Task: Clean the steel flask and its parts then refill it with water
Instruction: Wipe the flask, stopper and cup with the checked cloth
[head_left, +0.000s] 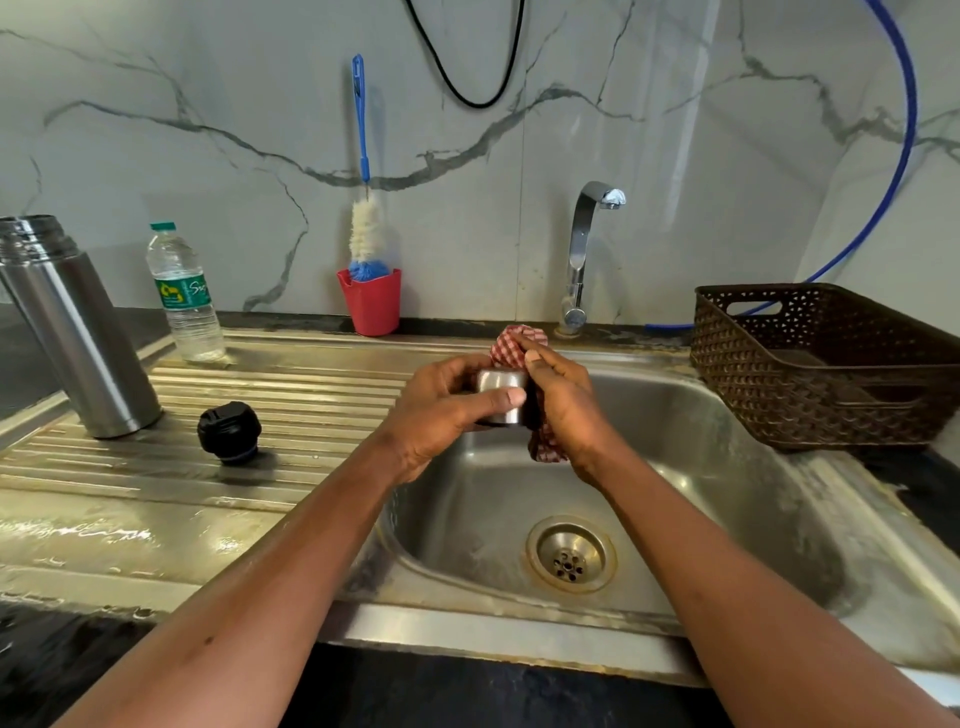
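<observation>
Above the sink basin (701, 467), my left hand (441, 415) grips the small steel flask cup (501, 395) on its side. My right hand (566, 410) holds a red-and-white checked cloth (511, 340) against the cup's open end, with part of the cloth hanging below the hand. The open steel flask body (78, 332) stands upright at the far left of the ribbed drainboard (291, 395). Its black stopper (228, 431) lies on the drainboard to the right of the flask.
A plastic water bottle (184, 296) stands behind the drainboard. A red cup (371, 306) with a blue-handled bottle brush (363, 208) stands against the wall. The tap (584, 249) is off. A brown basket (831, 364) sits right of the sink. The drain (570, 555) is open.
</observation>
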